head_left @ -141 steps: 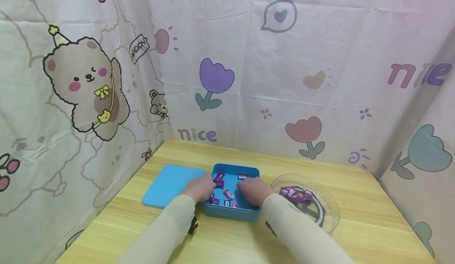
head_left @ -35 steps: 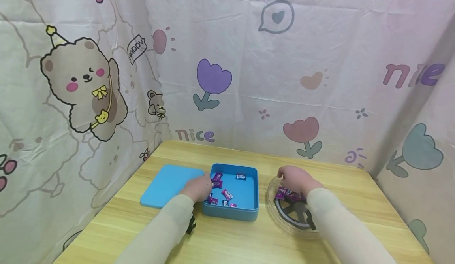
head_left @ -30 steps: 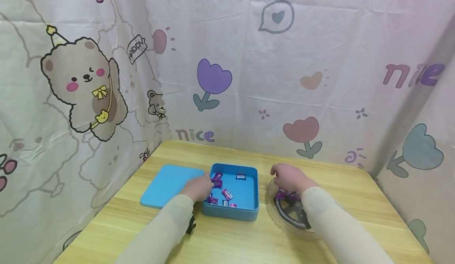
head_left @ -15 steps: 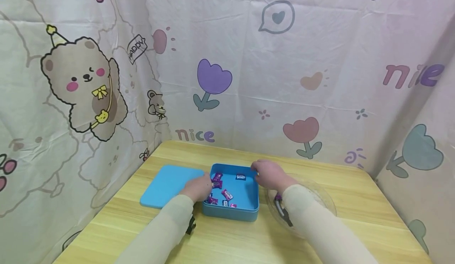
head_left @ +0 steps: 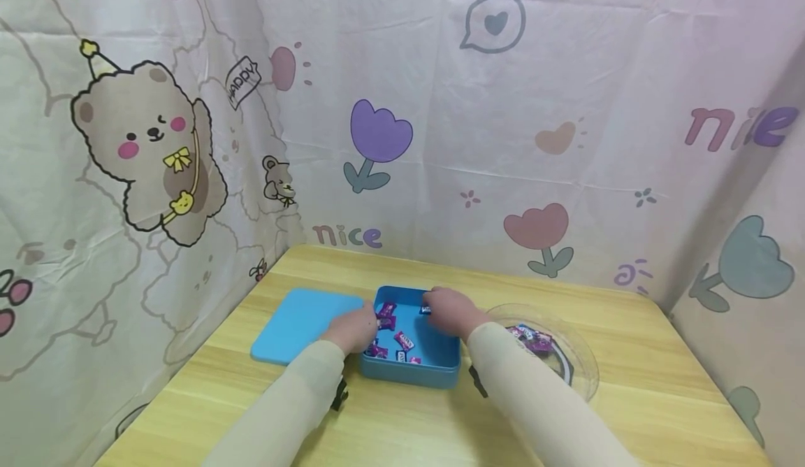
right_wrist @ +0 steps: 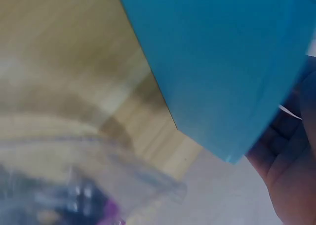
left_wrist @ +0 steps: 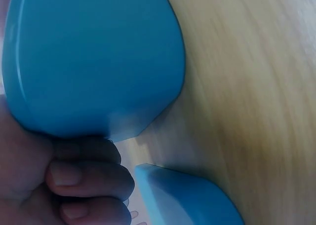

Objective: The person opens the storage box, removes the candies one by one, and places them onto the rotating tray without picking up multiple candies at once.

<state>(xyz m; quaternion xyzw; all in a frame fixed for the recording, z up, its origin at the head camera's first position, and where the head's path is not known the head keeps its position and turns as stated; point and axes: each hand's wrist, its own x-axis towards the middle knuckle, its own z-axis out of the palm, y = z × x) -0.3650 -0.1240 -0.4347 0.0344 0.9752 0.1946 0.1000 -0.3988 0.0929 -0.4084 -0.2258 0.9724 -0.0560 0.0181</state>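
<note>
A blue rectangular box [head_left: 409,372] stands uncovered on the table, several purple and dark wrapped candies [head_left: 404,341] scattered over its floor. My left hand [head_left: 353,327] grips the box's left rim; the left wrist view has its curled fingers [left_wrist: 94,180] against the outer wall. Reaching over the right wall, my right hand [head_left: 451,311] is inside the box outline with bent fingers, close by a dark candy [head_left: 425,310] near the back. In the right wrist view the box wall partly hides that hand [right_wrist: 291,166], and I cannot tell whether a candy is between its fingertips.
The blue lid [head_left: 302,320] lies flat left of the box. To the right is a clear round bowl [head_left: 588,348] holding more wrapped candies [head_left: 539,342], partly behind my right sleeve. Patterned curtains [head_left: 428,138] hang behind and beside the wooden table [head_left: 402,432].
My right hand has moved left from above the clear bowl, past the box's right rim, to over the box's inside. My left hand stays at the left rim. The view shifted slightly.
</note>
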